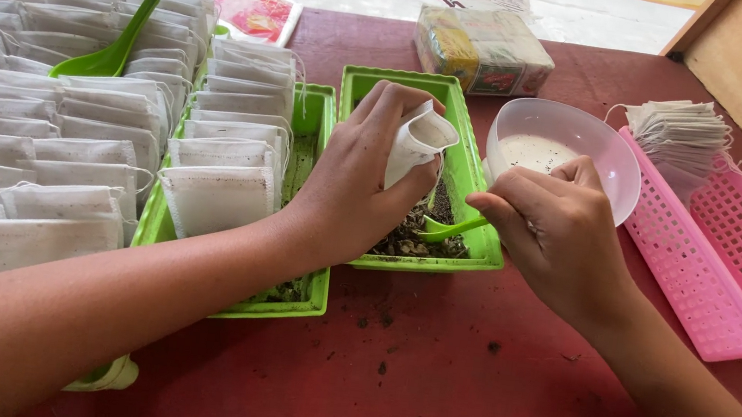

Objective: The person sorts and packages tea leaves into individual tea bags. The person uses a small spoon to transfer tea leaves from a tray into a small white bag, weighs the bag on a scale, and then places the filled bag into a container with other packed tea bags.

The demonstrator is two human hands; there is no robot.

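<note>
My left hand (358, 172) holds a small white filter bag (418, 141) with its mouth open, over a green tray (478, 169) of dark dried leaves (405, 233). Gripped in my right hand (550, 227) is a small green spoon (448, 230), its bowl low in the leaves just below the bag. Both hands are close together above the tray's near end.
A second green tray (311, 118) on the left holds filled white bags (223, 154), with several rows more and a green scoop (110, 44) beyond. A white bowl (573, 152), a pink basket (718, 267) of empty bags and a wrapped packet (484, 49) sit on the red table (445, 375).
</note>
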